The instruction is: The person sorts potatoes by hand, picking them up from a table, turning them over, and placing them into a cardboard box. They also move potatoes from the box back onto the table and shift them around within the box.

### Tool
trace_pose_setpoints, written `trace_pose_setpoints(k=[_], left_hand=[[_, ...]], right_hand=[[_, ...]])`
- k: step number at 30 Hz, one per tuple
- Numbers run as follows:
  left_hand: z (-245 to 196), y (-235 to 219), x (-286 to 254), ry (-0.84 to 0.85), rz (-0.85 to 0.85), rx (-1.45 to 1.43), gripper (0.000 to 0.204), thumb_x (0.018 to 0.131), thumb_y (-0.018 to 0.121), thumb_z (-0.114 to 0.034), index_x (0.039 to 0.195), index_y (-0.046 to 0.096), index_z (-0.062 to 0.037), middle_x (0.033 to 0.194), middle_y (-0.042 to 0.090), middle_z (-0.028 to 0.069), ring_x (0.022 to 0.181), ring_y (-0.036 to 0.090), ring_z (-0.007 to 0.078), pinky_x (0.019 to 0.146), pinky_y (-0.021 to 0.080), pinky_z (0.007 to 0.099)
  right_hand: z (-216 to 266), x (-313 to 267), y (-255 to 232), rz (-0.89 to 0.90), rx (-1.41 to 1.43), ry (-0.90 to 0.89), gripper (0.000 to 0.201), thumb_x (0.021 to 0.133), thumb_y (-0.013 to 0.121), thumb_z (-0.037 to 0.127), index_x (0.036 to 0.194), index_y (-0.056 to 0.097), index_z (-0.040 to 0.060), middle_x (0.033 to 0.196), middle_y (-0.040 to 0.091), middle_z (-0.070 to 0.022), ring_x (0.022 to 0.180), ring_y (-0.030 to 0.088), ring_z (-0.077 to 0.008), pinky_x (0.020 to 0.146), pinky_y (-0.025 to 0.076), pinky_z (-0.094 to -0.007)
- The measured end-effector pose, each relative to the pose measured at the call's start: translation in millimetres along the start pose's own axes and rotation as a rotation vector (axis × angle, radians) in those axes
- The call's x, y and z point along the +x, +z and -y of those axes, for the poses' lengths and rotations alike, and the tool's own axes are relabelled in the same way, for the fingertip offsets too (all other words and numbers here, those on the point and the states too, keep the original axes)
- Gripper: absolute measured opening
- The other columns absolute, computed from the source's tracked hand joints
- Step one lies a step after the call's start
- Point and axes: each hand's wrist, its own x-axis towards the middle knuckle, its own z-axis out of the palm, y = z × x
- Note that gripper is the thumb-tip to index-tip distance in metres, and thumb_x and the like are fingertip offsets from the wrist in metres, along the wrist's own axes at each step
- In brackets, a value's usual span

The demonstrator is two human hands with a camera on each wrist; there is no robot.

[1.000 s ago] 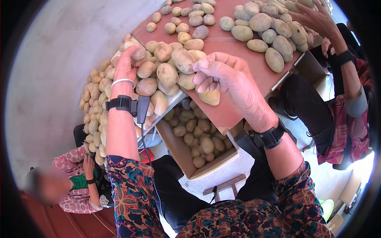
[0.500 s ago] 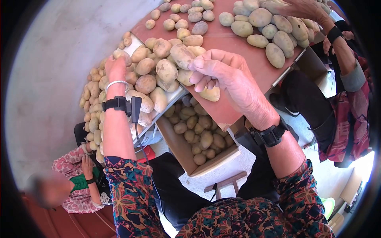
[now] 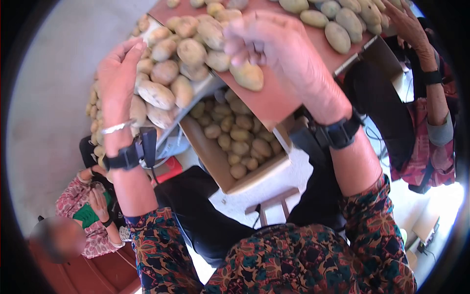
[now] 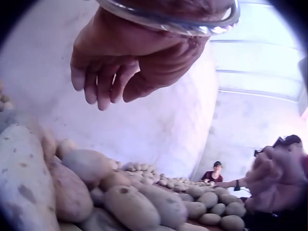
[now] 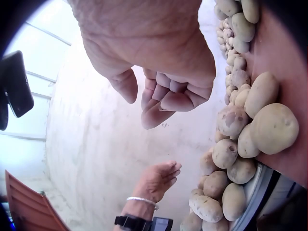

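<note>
In the head view, my left hand [image 3: 117, 73] hovers at the left side of a heap of potatoes [image 3: 164, 72]. The left wrist view has this hand [image 4: 130, 62] raised above the potatoes, fingers loosely bent with nothing between them. My right hand [image 3: 274, 49] is held over the right side of the heap, close above a yellowish potato [image 3: 247, 76] on the red tabletop. Seen from the right wrist, the fingers of that hand [image 5: 159, 72] are loosely curled, the thumb stands apart, and the palm holds nothing.
Below the table edge stands a cardboard box [image 3: 235, 183] with many potatoes in it. Another pile of potatoes [image 3: 338, 36] lies on the red tabletop [image 3: 289, 100], where another person's hand [image 3: 409, 27] reaches. A seated person [image 3: 95, 235] is at the lower left.
My left hand has let go of a potato at the heap's far left and lifted off, coming back toward me. My right hand stays over the heap; the head view has shifted.
</note>
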Motion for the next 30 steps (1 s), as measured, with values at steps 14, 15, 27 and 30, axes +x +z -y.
trace_pose_setpoints(k=[14,15,27,30], left_hand=[[174.7,149.9,-164.1,-0.117,1.125,0.527,0.032,0.079,0.067,-0.012,0.109,0.069,-0.002,0.109,0.067,0.0225,0.102,0.064,0.0364,0.09,0.051,0.0416],[195.5,160.4,-176.6,-0.057,1.087,0.5,0.028,0.078,0.069,-0.012,0.104,0.07,-0.0023,0.112,0.065,0.0238,0.106,0.062,0.039,0.091,0.051,0.0441],[187.2,208.4,-241.1,0.013,0.989,0.617,0.08,0.056,0.086,-0.012,0.123,0.043,-0.0086,0.129,0.041,0.0203,0.121,0.048,0.0421,0.091,0.052,0.0449],[194.1,217.9,-236.0,-0.039,0.993,0.662,0.079,0.054,0.088,-0.013,0.119,0.043,-0.0074,0.128,0.044,0.0192,0.122,0.047,0.04,0.092,0.052,0.0433]], right_hand=[[5.4,-1.8,11.4,0.077,0.048,0.035,0.028,0.092,0.06,0.026,0.088,0.067,-0.0006,0.076,0.066,-0.0053,0.071,0.058,-0.009,0.062,0.043,-0.0208],[6.5,-2.3,10.4,0.096,0.059,0.008,0.028,0.092,0.06,0.026,0.088,0.067,-0.0006,0.076,0.066,-0.0057,0.07,0.058,-0.0088,0.06,0.042,-0.0206],[28.5,-11.9,14.2,0.286,0.196,0.289,0.028,0.093,0.06,0.026,0.082,0.064,0.0001,0.075,0.064,-0.0058,0.066,0.055,-0.0061,0.054,0.037,-0.0192],[18.8,-16.1,16.1,0.266,0.154,0.258,0.028,0.093,0.06,0.026,0.082,0.064,0.0004,0.075,0.064,-0.0056,0.066,0.055,-0.0062,0.054,0.037,-0.0195]])
